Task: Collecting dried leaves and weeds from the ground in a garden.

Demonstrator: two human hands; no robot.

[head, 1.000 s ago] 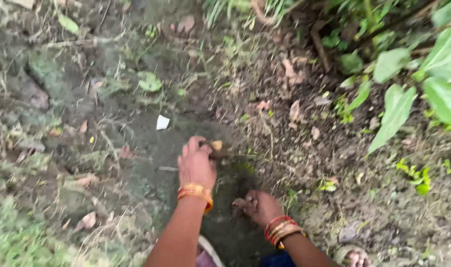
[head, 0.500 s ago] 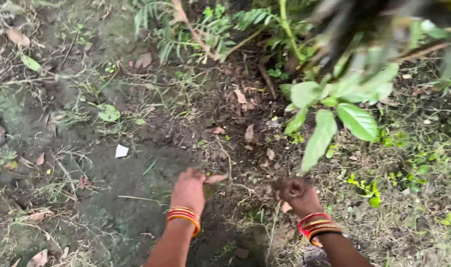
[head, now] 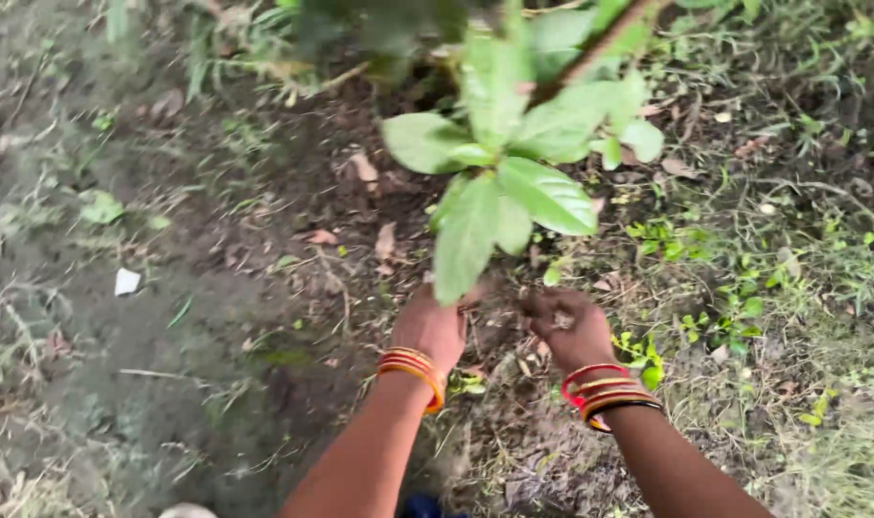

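The right hand (head: pixel 571 326) is clenched around a lump of soil (head: pixel 561 319). The left hand (head: pixel 431 326) is laid on the ground (head: pixel 264 317); its fingers are hidden by a leaf (head: pixel 467 240).

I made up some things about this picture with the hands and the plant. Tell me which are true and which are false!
1. Both wrists wear bangles. True.
2. The right hand holds a spade. False: it is curled with soil on it, no tool.
3. Big green leaves hang just above the hands. True.
4. The left hand rests on a table. False: it is down on the soil.
5. A small white scrap lies left of the hands. True.
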